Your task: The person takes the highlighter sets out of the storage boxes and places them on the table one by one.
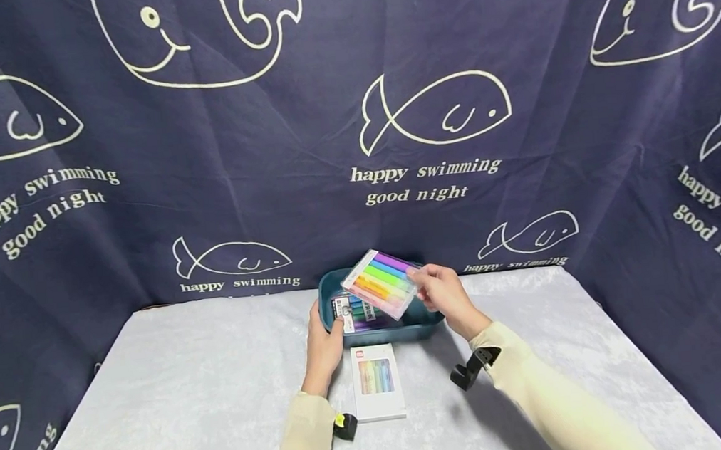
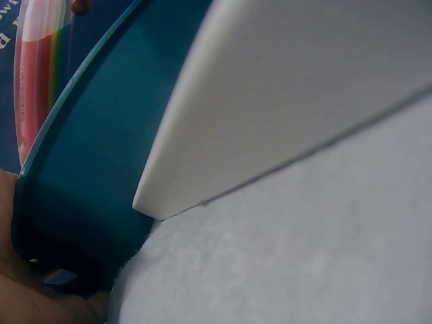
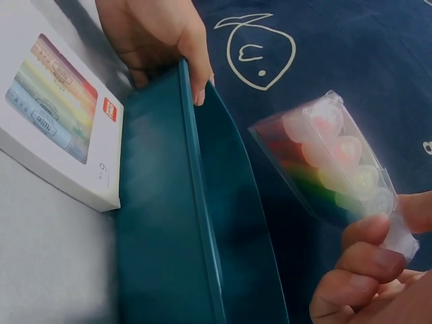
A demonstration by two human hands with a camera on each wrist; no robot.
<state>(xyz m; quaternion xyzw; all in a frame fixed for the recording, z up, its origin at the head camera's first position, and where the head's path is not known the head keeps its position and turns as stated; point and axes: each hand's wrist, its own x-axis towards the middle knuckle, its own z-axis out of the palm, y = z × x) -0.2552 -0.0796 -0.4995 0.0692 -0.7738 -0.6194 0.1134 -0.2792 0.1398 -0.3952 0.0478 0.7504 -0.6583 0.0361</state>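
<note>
My right hand [image 1: 447, 294] pinches a clear pack of rainbow-coloured markers [image 1: 380, 280] by its right edge. Tilted, the pack hangs above the dark teal bin [image 1: 396, 334]; in the right wrist view the markers' rounded ends [image 3: 344, 148] show. At the bin's left end my left hand [image 1: 327, 339] grips the rim, thumb over the edge, as the right wrist view also shows. Inside the bin, on the left, lies another pack of dark-coloured pens [image 1: 358, 314] with a white label, partly hidden by the raised pack.
A white box with a window showing coloured pens [image 1: 379, 403] lies just in front of the bin. Under everything is a pale cloth-covered table [image 1: 207, 381]. Behind the bin hangs a navy curtain [image 1: 331, 184] with fish drawings. A dark wrist camera sits on each sleeve.
</note>
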